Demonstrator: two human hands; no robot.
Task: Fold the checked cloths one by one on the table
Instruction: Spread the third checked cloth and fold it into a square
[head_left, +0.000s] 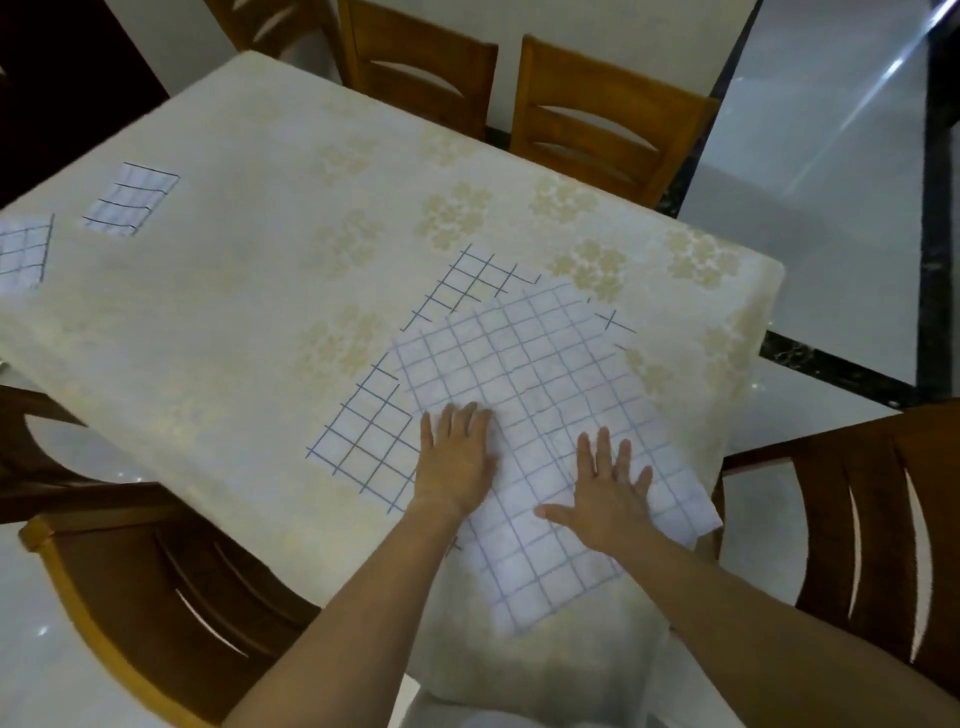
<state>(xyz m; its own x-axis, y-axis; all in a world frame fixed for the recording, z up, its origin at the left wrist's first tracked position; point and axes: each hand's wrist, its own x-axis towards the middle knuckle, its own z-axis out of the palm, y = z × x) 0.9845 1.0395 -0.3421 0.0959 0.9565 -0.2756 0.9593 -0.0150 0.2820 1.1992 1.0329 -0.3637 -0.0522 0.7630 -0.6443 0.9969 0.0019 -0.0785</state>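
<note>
A white cloth with a blue check (540, 374) lies spread at the near right corner of the table (249, 322), on top of other checked cloths (371, 441) whose darker grid edges stick out at its left and far side. My left hand (457, 457) presses flat on the top cloth's left part, fingers straight. My right hand (608, 493) lies flat on it a little to the right, fingers spread. A small folded checked cloth (130, 200) sits at the far left of the table, and another folded one (23, 257) lies at the left frame edge.
The table wears a cream tablecloth with pale flower prints. Wooden chairs stand around it: two at the far side (421, 67), one at the near left (156, 587), one at the right (878, 545). Glossy tiled floor (831, 156) lies to the right.
</note>
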